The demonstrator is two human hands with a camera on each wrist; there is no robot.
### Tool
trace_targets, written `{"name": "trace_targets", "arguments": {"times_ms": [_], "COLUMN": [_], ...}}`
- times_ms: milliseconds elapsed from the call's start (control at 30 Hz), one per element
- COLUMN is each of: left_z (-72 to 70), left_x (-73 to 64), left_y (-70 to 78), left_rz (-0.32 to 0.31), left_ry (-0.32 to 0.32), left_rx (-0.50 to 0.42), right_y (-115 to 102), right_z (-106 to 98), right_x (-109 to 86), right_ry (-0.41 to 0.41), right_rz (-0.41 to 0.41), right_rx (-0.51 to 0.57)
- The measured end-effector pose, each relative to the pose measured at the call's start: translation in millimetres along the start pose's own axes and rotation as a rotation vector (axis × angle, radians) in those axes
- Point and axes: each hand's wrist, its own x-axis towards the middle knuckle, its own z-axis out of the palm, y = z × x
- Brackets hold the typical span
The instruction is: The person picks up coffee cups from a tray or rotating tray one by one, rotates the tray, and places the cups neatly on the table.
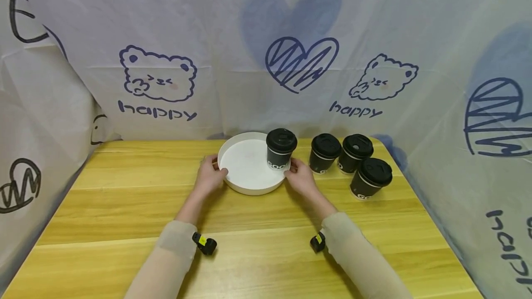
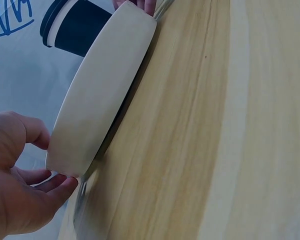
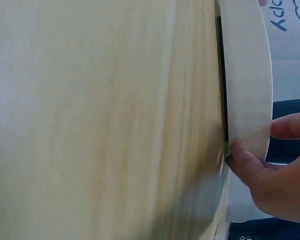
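Note:
Both hands hold a round white tray [image 1: 245,165] with a low wall, near the back of the wooden table. My left hand [image 1: 210,175] grips its left side, the thumb at the rim and fingertips at the lower edge, as the left wrist view shows. On the opposite side my right hand [image 1: 301,178] pinches the wall [image 3: 249,75] the same way. A black lidded paper coffee cup [image 1: 280,149] with white lettering stands upright in the tray, at its right side. Under the tray wall [image 2: 102,85] a dark gap shows above the table.
Right of the tray stand several more black lidded cups: one nearest it [image 1: 325,153], another beside that [image 1: 355,153], and one closer to the front [image 1: 371,179]. A white printed cloth [image 1: 232,100] hangs behind the wooden table [image 1: 266,262] and along its sides.

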Motion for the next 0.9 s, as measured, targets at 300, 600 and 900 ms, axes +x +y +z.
{"name": "trace_targets", "arguments": {"times_ms": [300,600,900], "left_z": [-1.2,-7.8,-12.7], "left_x": [2.2,4.8,3.9], "left_y": [0.8,3.4,0.2], "left_rz": [0.016,0.135,0.163], "left_ry": [-0.001,-0.039,-0.047], "left_rx": [0.047,0.257,0.452], "right_y": [-2,-1,-6], "right_z": [2,-5,-9], "right_x": [-13.6,-13.9,-8.3], "right_ry": [0.014,0.024,0.027], "right_rz": [0.015,-0.010,-0.105], "right_rx": [-0.023,0.010,0.065]}}
